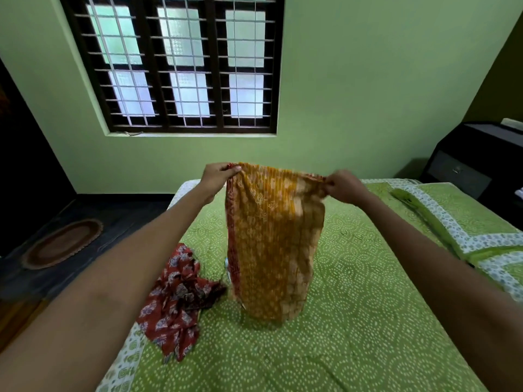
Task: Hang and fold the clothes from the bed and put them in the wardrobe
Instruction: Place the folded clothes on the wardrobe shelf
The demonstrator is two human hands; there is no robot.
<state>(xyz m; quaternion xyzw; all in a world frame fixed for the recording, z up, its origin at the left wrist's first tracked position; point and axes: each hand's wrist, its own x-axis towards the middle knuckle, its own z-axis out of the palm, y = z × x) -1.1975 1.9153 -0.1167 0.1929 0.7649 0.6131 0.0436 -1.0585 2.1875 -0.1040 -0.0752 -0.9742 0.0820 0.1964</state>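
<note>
An orange-yellow printed garment (273, 239) with a red edge hangs in front of me over the bed (353, 321). My left hand (216, 176) pinches its top left corner. At the top right corner, my right hand (343, 185) grips the bunched cloth. The lower end of the garment touches the green bedspread. A crumpled red patterned garment (177, 304) lies on the bed, to the left of the hanging one, near the bed's left edge.
A green pillow (464, 222) with a white patterned border lies at the bed's right side. A dark cabinet (475, 162) stands behind it. An oval mat (62, 243) lies on the dark floor at left. A barred window (181, 63) is in the green wall ahead.
</note>
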